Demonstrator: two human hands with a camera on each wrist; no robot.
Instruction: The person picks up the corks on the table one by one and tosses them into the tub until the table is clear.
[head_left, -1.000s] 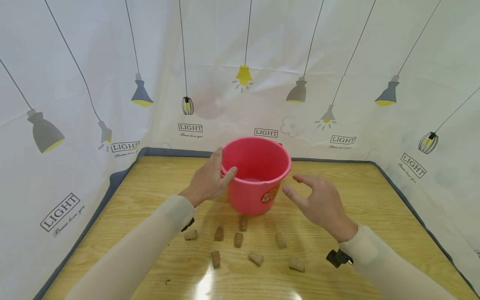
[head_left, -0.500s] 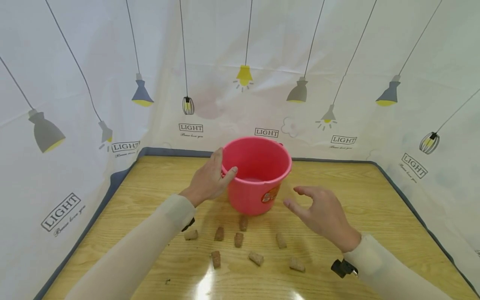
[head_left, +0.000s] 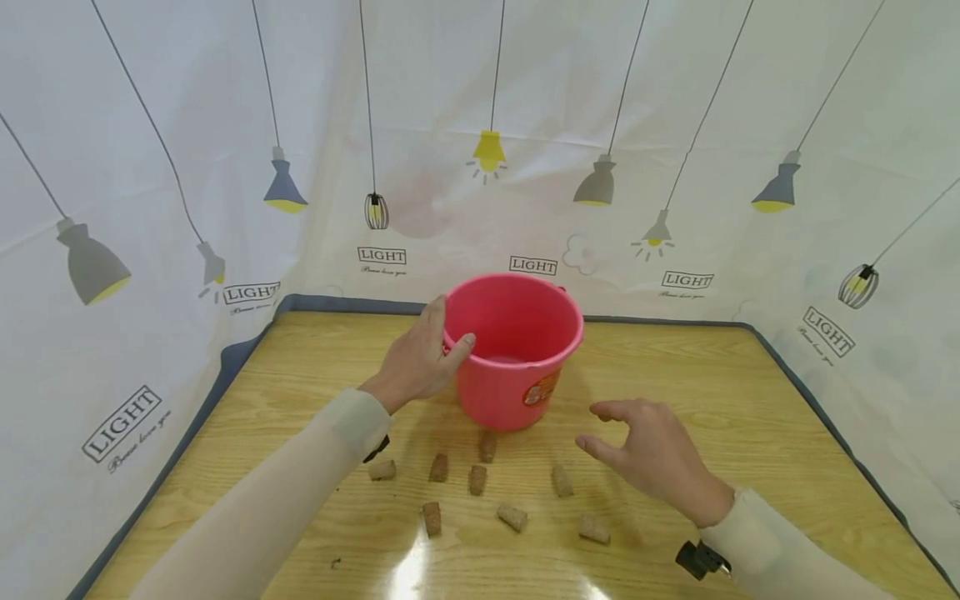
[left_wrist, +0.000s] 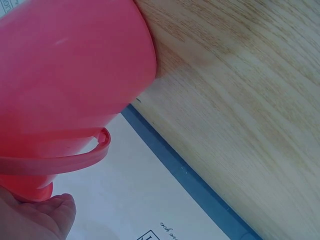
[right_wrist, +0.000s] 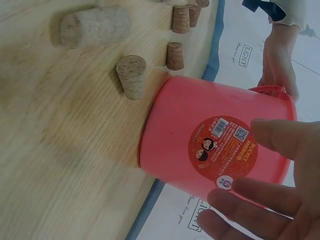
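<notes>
A pink plastic bucket [head_left: 491,398] stands upright on the wooden table, its mouth facing up. My left hand [head_left: 416,358] grips its rim at the left, thumb over the inside edge. In the left wrist view, the bucket's handle [left_wrist: 65,164] hangs down along the side, above my fingertips [left_wrist: 62,207]. To the right of the bucket, my right hand [head_left: 660,458] hovers with thumb and fingers apart, holding nothing. Several corks lie before the bucket: a pale cork [head_left: 562,481] is nearest that hand, another pale cork [head_left: 595,528] lies closer to me, and a darker cork [head_left: 487,447] sits at the bucket's base.
More corks are scattered at the front, among them a pale cork [head_left: 382,470] at the far left and a brown cork [head_left: 431,518]. A printed white curtain [head_left: 442,225] surrounds the table [head_left: 712,375] at the back and sides, with a blue border along its edge.
My right hand has drawn back toward me and slightly right, away from the bucket. The left hand, bucket and corks have stayed in place.
</notes>
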